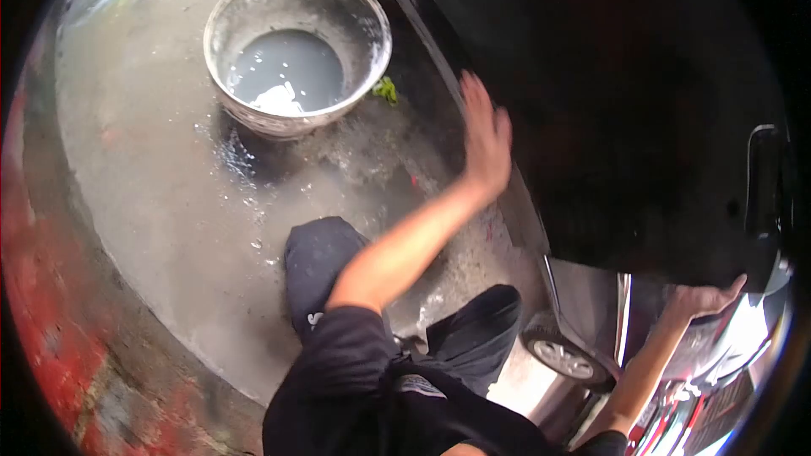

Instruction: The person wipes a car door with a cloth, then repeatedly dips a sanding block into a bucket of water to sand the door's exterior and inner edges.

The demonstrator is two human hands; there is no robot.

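Note:
My left hand [487, 139] is beside the lower edge of a large dark car door [625, 118], its fingers stretched out and nothing held in them. At the door's far edge, on the right, is my right hand [708, 297]. One finger or thumb points outward there, and the rest of its grip is hidden. A bucket [221, 89] with a pale, dirty rim stands on the wet floor at the upper left. It holds grey, cloudy liquid with bright reflections.
Wet grey concrete [160, 177] lies around the bucket, with a small yellow-green piece [385, 90] beside it. A red-stained border [59, 321] curves along the left. My knees are bent below. A car wheel [564, 356] and red and white items [676, 414] show at the lower right.

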